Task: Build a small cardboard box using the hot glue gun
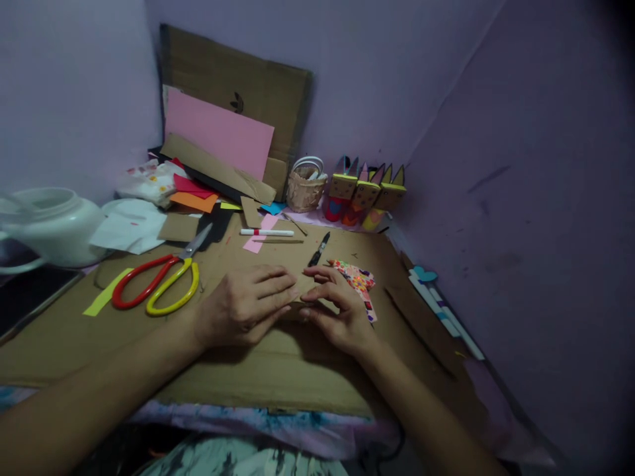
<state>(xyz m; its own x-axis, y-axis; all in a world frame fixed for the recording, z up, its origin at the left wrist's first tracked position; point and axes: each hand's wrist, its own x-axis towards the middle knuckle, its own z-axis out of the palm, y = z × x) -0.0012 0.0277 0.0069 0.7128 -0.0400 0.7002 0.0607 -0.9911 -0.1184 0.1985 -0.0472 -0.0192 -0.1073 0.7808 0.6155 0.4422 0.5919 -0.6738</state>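
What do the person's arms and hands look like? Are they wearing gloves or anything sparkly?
No gloves! The left hand and right hand are bare, with slender fingers, and I see no rings. No sleeves, watch or bracelets show on the left forearm or right forearm either. I can't spot any drawings or marks on them.

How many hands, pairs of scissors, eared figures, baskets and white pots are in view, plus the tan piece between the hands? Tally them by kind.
Left hand and right hand: 2
Tan piece: 1
Scissors: 1 pair
Eared figures: 3
Basket: 1
White pot: 1
Total: 9
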